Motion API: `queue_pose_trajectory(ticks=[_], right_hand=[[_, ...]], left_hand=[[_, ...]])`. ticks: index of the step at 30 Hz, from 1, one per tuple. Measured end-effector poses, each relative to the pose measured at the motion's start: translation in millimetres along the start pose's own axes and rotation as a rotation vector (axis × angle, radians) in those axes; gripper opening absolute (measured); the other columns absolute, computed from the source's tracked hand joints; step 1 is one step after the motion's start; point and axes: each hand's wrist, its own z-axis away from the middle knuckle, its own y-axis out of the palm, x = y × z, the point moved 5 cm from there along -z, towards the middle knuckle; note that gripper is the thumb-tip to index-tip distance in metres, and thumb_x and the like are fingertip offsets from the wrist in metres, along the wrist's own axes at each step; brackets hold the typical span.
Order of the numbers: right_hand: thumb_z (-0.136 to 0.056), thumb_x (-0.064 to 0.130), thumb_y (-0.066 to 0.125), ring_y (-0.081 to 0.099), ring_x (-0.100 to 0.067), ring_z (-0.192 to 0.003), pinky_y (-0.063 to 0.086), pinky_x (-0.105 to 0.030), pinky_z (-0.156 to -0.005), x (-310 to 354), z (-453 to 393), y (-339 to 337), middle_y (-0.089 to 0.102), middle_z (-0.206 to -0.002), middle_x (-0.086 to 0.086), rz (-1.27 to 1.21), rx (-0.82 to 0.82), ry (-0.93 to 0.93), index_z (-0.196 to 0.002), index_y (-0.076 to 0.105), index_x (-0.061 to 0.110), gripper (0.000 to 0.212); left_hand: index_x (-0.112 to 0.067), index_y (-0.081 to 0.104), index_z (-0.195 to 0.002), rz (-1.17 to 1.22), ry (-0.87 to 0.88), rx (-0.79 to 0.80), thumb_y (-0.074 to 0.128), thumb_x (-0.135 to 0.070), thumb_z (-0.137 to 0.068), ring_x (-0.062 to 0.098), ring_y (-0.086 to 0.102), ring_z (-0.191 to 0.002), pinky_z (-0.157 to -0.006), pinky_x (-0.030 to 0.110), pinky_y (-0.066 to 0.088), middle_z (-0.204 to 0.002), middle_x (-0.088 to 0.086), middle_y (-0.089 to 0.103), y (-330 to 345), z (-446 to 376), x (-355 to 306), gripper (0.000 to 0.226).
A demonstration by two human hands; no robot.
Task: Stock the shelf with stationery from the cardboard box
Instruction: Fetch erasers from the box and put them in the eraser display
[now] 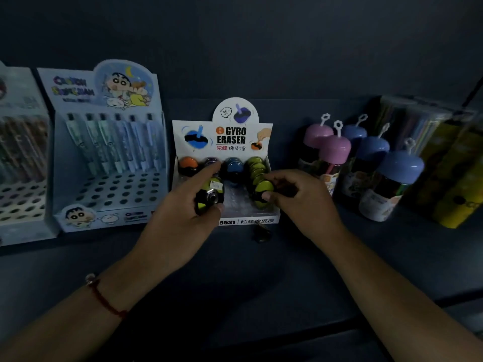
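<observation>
A white "GYRO ERASER" display box (273, 219) stands on the dark shelf (235, 270), holding orange, purple, blue and yellow-green gyro erasers. My left hand (180, 218) grips a yellow-green and black gyro eraser (210, 195) just above the box's front left. My right hand (300, 197) pinches another yellow-green gyro eraser (262, 190) at the front of the right-hand row in the box. A small dark item (261, 232) lies on the shelf in front of the box. The cardboard box is not in view.
A blue cartoon pen display (109, 152) stands to the left, with another display (21, 158) beside it. Jars with pink and blue lids (366, 163) and yellow packs (452, 178) crowd the right. The shelf's front edge runs below my wrists.
</observation>
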Motion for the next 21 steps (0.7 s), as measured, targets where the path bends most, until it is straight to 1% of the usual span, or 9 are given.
queue_pose_trajectory(ticks=[2, 6, 9, 11, 13, 15, 18, 19, 21], right_hand=[[-0.078, 0.016, 0.081, 0.064, -0.003, -0.093, 0.050, -0.016, -0.084, 0, 0, 0, 0.071, -0.099, 0.011, 0.022, -0.002, 0.002, -0.104, 0.074, 0.026, 0.029], [-0.077, 0.020, 0.082, 0.063, -0.001, -0.094, 0.046, -0.011, -0.083, 2, 2, -1, 0.070, -0.099, 0.013, 0.102, -0.018, -0.012, -0.106, 0.075, 0.027, 0.030], [-0.079, 0.018, 0.080, 0.063, 0.000, -0.095, 0.046, -0.012, -0.084, 4, 4, -1, 0.070, -0.101, 0.013, 0.124, -0.022, -0.029, -0.110, 0.074, 0.025, 0.032], [-0.082, 0.017, 0.078, 0.063, -0.003, -0.097, 0.049, -0.018, -0.088, 3, 8, -1, 0.070, -0.101, 0.012, 0.131, -0.021, -0.053, -0.114, 0.072, 0.026, 0.034], [-0.085, 0.019, 0.074, 0.062, -0.005, -0.101, 0.049, -0.022, -0.091, 4, 11, -2, 0.069, -0.104, 0.010, 0.123, -0.026, -0.064, -0.121, 0.069, 0.028, 0.037], [-0.089, 0.020, 0.071, 0.059, 0.002, -0.102, 0.044, -0.012, -0.091, 8, 13, -12, 0.065, -0.106, 0.010, 0.091, -0.115, -0.053, -0.126, 0.064, 0.029, 0.039], [-0.092, 0.022, 0.066, 0.058, 0.004, -0.095, 0.039, -0.004, -0.083, 23, 25, -27, 0.064, -0.099, 0.011, 0.111, -0.236, -0.047, -0.115, 0.069, 0.028, 0.024], [-0.093, 0.024, 0.065, 0.059, 0.002, -0.094, 0.040, -0.006, -0.081, 28, 32, -26, 0.065, -0.097, 0.013, 0.126, -0.205, -0.039, -0.108, 0.071, 0.029, 0.017], [-0.093, 0.036, 0.062, 0.059, -0.001, -0.091, 0.046, -0.016, -0.081, 34, 48, -12, 0.066, -0.095, 0.014, 0.225, -0.031, 0.009, -0.102, 0.072, 0.031, 0.014]], left_hand=[[-0.051, 0.035, -0.144, 0.005, 0.001, -0.013, 0.064, -0.019, -0.091, 0.008, 0.069, -0.090, -0.078, 0.020, 0.055, -0.132, -0.022, 0.056, -1, 0, 1, 0.068], [-0.050, 0.040, -0.141, 0.045, -0.012, -0.003, 0.065, -0.018, -0.091, 0.014, 0.071, -0.078, -0.074, 0.038, 0.059, -0.117, -0.022, 0.064, 0, 1, -1, 0.064], [-0.047, 0.047, -0.136, 0.073, -0.013, -0.005, 0.068, -0.015, -0.089, 0.017, 0.071, -0.080, -0.074, 0.047, 0.060, -0.107, -0.025, 0.067, -1, 1, 0, 0.061], [-0.044, 0.051, -0.133, 0.112, -0.011, -0.007, 0.070, -0.013, -0.087, 0.011, 0.071, -0.085, -0.075, 0.041, 0.061, -0.110, -0.024, 0.066, 0, 0, -1, 0.059], [-0.039, 0.054, -0.131, 0.172, -0.026, -0.010, 0.072, -0.011, -0.085, 0.005, 0.070, -0.087, -0.072, 0.026, 0.058, -0.112, -0.021, 0.066, 0, -1, -1, 0.057], [-0.034, 0.055, -0.130, 0.237, -0.063, -0.009, 0.073, -0.008, -0.084, 0.007, 0.070, -0.081, -0.061, 0.017, 0.053, -0.107, -0.013, 0.069, -1, -3, 0, 0.055], [-0.028, 0.056, -0.129, 0.359, -0.133, -0.003, 0.072, -0.006, -0.084, 0.012, 0.069, -0.073, -0.057, 0.021, 0.053, -0.098, 0.000, 0.072, -1, -5, 0, 0.053], [-0.027, 0.057, -0.129, 0.438, -0.177, 0.004, 0.071, -0.007, -0.086, 0.014, 0.068, -0.073, -0.058, 0.024, 0.055, -0.099, 0.002, 0.072, 0, -6, 1, 0.050], [-0.024, 0.060, -0.127, 0.648, -0.276, 0.016, 0.065, -0.012, -0.091, 0.021, 0.068, -0.074, -0.062, 0.030, 0.057, -0.101, 0.008, 0.072, 2, -7, 5, 0.038]])
